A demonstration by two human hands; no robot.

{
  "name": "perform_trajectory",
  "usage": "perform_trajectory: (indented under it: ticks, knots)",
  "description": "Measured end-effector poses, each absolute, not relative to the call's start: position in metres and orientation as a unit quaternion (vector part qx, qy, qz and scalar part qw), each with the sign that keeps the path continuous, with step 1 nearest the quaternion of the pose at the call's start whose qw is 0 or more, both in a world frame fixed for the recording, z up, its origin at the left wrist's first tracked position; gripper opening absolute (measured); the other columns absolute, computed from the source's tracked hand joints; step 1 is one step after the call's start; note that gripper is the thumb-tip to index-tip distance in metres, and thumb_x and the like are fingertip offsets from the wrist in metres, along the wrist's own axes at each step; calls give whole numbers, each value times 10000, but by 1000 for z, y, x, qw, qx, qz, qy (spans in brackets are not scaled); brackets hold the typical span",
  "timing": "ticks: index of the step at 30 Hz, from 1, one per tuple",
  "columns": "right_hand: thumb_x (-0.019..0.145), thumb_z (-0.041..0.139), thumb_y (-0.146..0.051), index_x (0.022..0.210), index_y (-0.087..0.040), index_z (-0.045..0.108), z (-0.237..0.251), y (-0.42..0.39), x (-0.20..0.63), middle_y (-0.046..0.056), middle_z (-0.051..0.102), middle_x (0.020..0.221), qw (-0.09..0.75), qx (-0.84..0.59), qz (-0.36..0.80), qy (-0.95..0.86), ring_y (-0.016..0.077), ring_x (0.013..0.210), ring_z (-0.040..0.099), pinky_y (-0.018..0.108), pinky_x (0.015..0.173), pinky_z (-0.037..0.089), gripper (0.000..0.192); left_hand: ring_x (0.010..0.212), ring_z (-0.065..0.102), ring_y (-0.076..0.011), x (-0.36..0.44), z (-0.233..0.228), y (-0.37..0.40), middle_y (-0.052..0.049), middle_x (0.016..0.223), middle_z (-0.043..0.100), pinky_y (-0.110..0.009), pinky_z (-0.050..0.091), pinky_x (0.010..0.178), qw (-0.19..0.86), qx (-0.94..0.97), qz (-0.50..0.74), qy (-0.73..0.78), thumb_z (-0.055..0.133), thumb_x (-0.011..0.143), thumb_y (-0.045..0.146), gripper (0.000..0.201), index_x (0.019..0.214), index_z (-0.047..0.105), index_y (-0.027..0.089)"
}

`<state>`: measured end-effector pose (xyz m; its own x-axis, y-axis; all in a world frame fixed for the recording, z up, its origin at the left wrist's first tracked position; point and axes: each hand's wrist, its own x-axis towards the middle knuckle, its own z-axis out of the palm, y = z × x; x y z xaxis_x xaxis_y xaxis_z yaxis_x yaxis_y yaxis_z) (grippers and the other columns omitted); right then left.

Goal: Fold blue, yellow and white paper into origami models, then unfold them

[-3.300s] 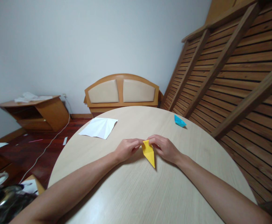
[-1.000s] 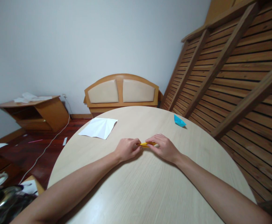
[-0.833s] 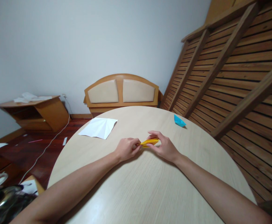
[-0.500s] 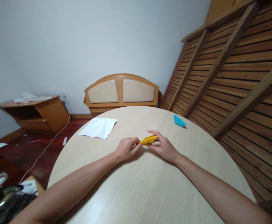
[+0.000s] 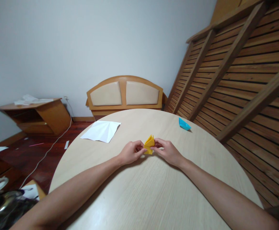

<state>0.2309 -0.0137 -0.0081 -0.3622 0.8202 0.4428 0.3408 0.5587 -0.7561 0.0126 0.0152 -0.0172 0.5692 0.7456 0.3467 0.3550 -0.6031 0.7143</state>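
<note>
Both hands, left hand [image 5: 130,152] and right hand [image 5: 168,152], pinch the yellow folded paper [image 5: 149,144] with their fingers from each side, so it stands up above the tabletop [image 5: 139,191].

A folded paper piece [image 5: 149,144] is held just above the counter [image 5: 141,198] at the frame's centre, between the left hand [image 5: 130,152] on its left and the right hand [image 5: 168,151] on its right. A flat sheet [image 5: 101,131] is laid on the counter to the upper left. A small folded paper [image 5: 184,124] is set near the counter's far right edge. A headboard [image 5: 125,94] is placed behind the counter, and a low shelf [image 5: 34,116] at the far left.
</note>
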Motion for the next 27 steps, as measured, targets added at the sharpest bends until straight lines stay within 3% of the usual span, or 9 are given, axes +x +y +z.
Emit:
perform_trajectory:
  ticks: [6, 9, 13, 16, 19, 23, 27]
  knots:
    - [968, 537, -251, 1139, -211, 689, -9, -14, 232, 64, 745, 1076, 397, -374, 243, -802, 207, 925, 710, 338, 826, 573, 233, 619, 676, -157, 13, -24, 19, -59, 759, 747, -216, 451, 533, 359, 814, 310, 336, 600, 911, 362, 216, 942, 592, 148]
    - [997, 469, -233, 1243, -224, 655, -9, -14, 232, 78, 718, 1190, 378, -374, 191, -825, 229, 1053, 686, 375, 914, 551, 309, 648, 692, -170, 12, -24, 19, -70, 788, 755, -225, 466, 551, 359, 814, 308, 337, 605, 913, 381, 233, 940, 595, 150]
    - [1013, 416, -226, 1455, -242, 479, -13, -13, 229, 92, 609, 1383, 364, -370, 146, -842, 241, 1258, 589, 433, 1058, 488, 447, 658, 694, -175, 12, -25, 21, -61, 782, 755, -223, 463, 547, 346, 820, 301, 343, 612, 909, 406, 253, 942, 607, 155]
    - [1013, 419, -235, 1549, -263, 303, -18, -12, 228, 90, 535, 1461, 359, -371, 132, -846, 240, 1290, 565, 460, 1070, 486, 548, 659, 687, -171, 11, -25, 21, -47, 764, 747, -221, 459, 546, 333, 825, 294, 349, 615, 909, 407, 252, 928, 614, 156]
    - [1007, 439, -230, 1569, -283, 226, -21, -12, 229, 87, 497, 1492, 355, -366, 128, -851, 247, 1316, 539, 482, 1070, 485, 604, 622, 653, -155, 11, -24, 21, -33, 727, 729, -214, 434, 531, 324, 829, 290, 352, 615, 910, 427, 274, 901, 621, 153]
    - [1008, 436, -232, 1559, -278, 271, -19, -12, 228, 92, 499, 1491, 352, -362, 149, -850, 246, 1338, 516, 484, 1104, 445, 577, 577, 584, -132, 12, -22, 20, -22, 686, 692, -211, 400, 521, 311, 833, 289, 356, 595, 912, 446, 308, 873, 650, 145]
    - [1004, 457, -262, 1479, -243, 444, -13, -15, 226, 93, 571, 1426, 372, -363, 213, -827, 250, 1282, 565, 450, 1080, 462, 475, 548, 495, -112, 12, -19, 18, 0, 632, 613, -209, 366, 513, 302, 836, 292, 353, 524, 938, 435, 347, 816, 655, 138]
